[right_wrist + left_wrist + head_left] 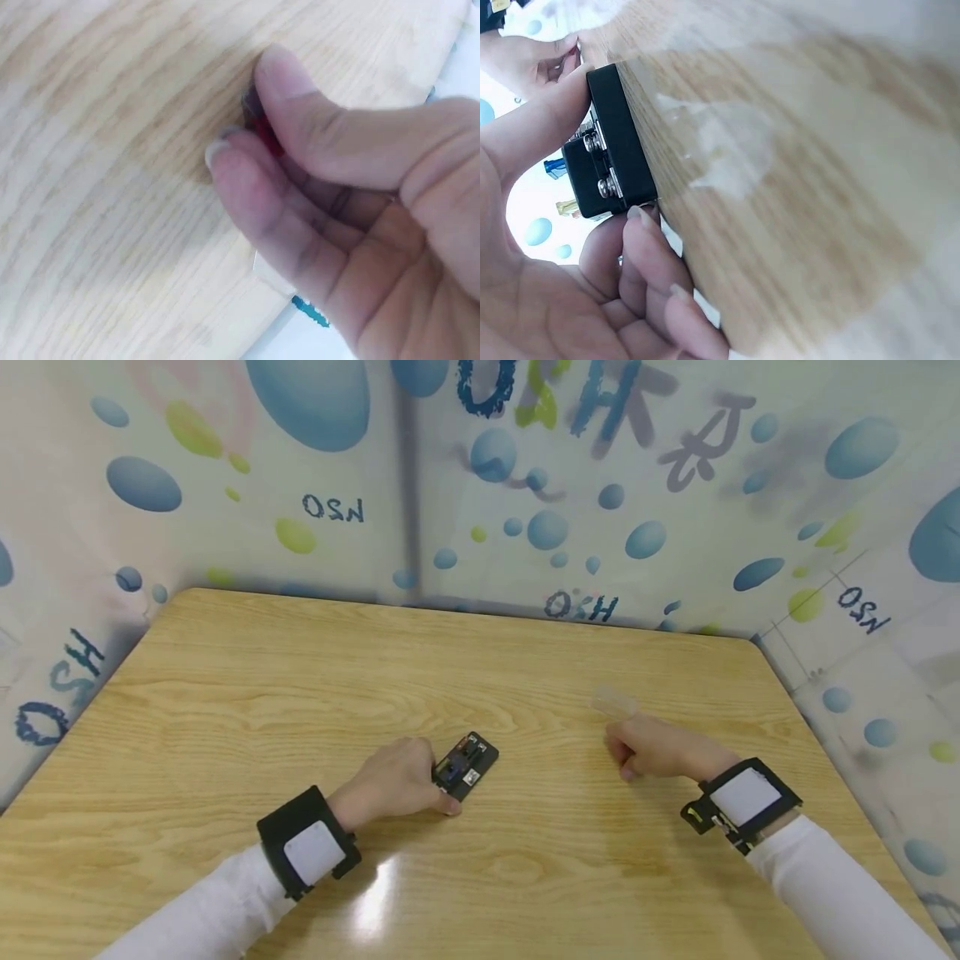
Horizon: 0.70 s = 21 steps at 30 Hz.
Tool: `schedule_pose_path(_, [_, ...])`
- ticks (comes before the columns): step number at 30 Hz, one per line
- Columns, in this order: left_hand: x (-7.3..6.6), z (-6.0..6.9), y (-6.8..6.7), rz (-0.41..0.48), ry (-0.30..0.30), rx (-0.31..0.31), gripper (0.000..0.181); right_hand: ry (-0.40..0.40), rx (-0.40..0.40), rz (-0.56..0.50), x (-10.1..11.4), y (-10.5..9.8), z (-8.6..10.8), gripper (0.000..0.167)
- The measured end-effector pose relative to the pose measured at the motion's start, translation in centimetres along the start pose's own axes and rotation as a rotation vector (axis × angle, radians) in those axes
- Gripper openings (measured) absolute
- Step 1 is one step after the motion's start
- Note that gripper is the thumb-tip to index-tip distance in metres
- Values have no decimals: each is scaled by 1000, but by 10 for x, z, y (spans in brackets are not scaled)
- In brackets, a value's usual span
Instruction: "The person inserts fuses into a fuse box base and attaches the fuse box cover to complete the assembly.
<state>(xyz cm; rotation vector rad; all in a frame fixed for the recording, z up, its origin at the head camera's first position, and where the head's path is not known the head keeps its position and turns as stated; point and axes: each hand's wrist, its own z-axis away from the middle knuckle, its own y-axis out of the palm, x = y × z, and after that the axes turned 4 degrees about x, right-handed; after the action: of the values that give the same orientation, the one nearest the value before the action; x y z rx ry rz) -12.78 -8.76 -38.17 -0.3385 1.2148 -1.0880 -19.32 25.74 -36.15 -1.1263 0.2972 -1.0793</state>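
My left hand [397,777] grips a small black module [467,766] by its side edges, thumb on one side and fingers on the other. The left wrist view shows the module's black base [622,131] tilted up, with metal screws and small blue and yellow parts on its face. Further right, my right hand [648,747] is above the table. Between its thumb and fingertips it pinches a small red piece [268,136] with a dark end, mostly hidden by the fingers. What kind of piece it is cannot be told.
A clear plastic piece [613,700] lies on the wooden table [300,677] just beyond the right hand. A patterned curtain [360,552] stands behind the table's far edge and along its sides. Light glares off the tabletop near the left wrist.
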Motion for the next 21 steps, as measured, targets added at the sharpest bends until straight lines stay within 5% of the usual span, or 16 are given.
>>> schedule_pose_path(8, [0, -1, 1, 1, -2, 7, 43, -8, 60, -159, -9, -6, 1, 20])
schedule_pose_path(21, [0, -1, 1, 1, -1, 9, 43, -38, 10, -180, -14, -11, 3, 16])
